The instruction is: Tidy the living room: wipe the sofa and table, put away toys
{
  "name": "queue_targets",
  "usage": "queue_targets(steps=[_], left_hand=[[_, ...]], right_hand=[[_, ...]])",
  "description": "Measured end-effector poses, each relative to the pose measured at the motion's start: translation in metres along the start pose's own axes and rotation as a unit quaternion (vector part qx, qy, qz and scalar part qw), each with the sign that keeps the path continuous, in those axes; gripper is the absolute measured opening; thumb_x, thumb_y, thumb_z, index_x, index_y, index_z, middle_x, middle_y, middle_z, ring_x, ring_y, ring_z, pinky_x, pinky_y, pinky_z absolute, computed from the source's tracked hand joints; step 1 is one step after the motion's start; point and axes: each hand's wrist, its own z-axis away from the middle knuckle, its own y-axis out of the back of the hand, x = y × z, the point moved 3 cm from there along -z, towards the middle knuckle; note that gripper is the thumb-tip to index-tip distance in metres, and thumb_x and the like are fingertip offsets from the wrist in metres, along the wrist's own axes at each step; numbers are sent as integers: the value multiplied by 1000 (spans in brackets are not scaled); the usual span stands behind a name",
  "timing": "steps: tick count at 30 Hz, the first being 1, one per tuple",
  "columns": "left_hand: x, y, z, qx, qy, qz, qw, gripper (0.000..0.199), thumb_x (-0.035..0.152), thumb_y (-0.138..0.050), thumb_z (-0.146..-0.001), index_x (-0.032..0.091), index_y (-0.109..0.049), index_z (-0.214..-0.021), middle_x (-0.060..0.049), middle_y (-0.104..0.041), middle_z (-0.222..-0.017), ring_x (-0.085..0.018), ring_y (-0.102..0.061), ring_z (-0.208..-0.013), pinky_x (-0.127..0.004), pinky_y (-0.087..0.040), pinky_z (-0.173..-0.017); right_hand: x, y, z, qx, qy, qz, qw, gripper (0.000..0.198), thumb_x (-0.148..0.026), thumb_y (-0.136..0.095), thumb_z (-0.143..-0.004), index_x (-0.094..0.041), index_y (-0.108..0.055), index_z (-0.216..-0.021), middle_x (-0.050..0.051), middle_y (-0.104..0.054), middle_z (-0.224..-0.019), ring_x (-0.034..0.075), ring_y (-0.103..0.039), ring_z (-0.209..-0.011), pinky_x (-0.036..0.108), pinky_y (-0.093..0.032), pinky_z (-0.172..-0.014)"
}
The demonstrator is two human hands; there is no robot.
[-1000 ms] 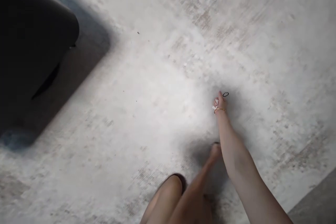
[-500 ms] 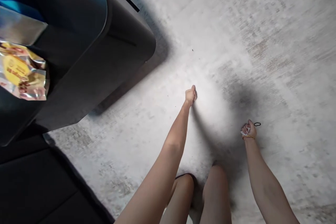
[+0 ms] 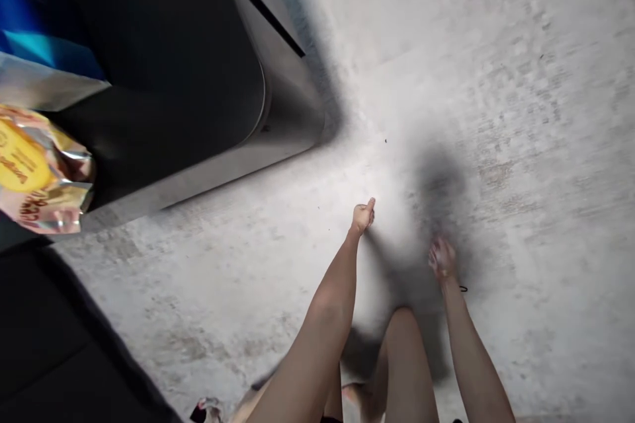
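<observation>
My left hand (image 3: pixel 364 215) is closed in a fist above the pale mottled floor (image 3: pixel 258 251), its thumb lying along the top. Whatever the fist may hold is hidden. To the right and a little lower, my right hand (image 3: pixel 443 256) is blurred, its fingers curled around a small whitish scrap, perhaps crumpled paper or plastic. A thin black loop, like a hair tie (image 3: pixel 464 289), lies on the floor just beside my right wrist.
A dark table with rounded corners (image 3: pixel 198 79) fills the upper left. On it lie a shiny crumpled snack bag (image 3: pixel 54 178) and a blue-and-silver packet (image 3: pixel 47 56). Black furniture (image 3: pixel 64 344) stands lower left. A crumpled wrapper (image 3: pixel 212 410) shows at the bottom edge.
The view has shifted, so the table reaches further right. My right hand has moved left, from one side of the black loop to beyond it, nearer my left hand. The left fist stays closed.
</observation>
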Motion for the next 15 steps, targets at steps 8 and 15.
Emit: queue_targets(steps=[8,15], left_hand=[[-10,3,-9,4,3,12,1000,75,74,-50,-87,22,-33,-35,2,-30,-28,-7,-30,-28,-24,-22,-37],[-9,7,-10,-7,5,25,1000,76,79,-51,-82,22,-34,-34,3,-31,-30,-7,-32,-30,-24,-27,-41]], right_hand=[[-129,-245,-124,-79,312,281,904,33,-36,-72,-80,-20,-68,-108,-1,-64,-71,16,-61,-76,27,-49,-78],[-118,-256,-122,-40,360,318,876,15,-33,-65,-86,-20,-66,-78,-2,-62,-67,15,-59,-70,25,-48,-73]])
